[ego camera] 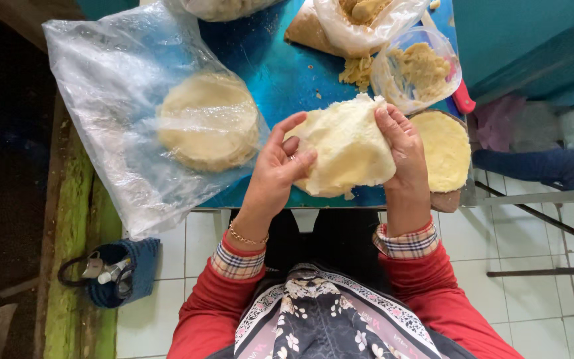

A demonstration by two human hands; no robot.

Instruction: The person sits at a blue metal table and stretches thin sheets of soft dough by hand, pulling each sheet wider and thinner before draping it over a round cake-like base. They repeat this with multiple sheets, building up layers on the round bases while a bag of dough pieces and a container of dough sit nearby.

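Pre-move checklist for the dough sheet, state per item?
1. Both hands on the dough sheet: ok. Left hand grips its left edge, right hand its right edge.
2. Sheet lifted off the blue table: cannot tell from this single top view.
3. Sheet intact: cannot tell; edges look ragged, with a small bit hanging at the bottom.
4. Stack of discs in the plastic bag: ok, lying flat to the left.
5. Flat disc on the right: ok, beside the right hand, partly hidden by it.
6. Tub with filling: ok, just beyond the sheet.
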